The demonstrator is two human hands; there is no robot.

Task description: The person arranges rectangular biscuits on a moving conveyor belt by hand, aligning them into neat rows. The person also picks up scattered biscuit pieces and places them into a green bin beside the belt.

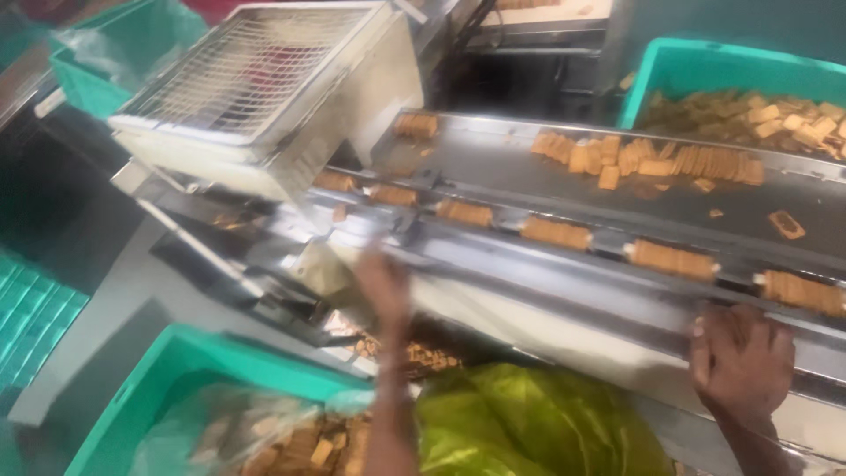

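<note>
My left hand (384, 286) is blurred, raised towards the metal conveyor channel (493, 256), just below a row of stacked tan biscuits (554, 232); nothing shows in it. My right hand (740, 357) rests with curled fingers on the steel rail of the conveyor, under another biscuit stack (797, 292). It grips the rail edge and holds no biscuit. More biscuits (643, 160) lie loose on the upper steel tray (493, 159).
A white machine housing with a wire-mesh guard (256, 75) stands at upper left. Teal crates sit at upper right (679, 66) full of biscuits, at upper left (106, 62), and at bottom left (194, 361) with biscuits in plastic. A yellow-green bag (529, 423) lies below.
</note>
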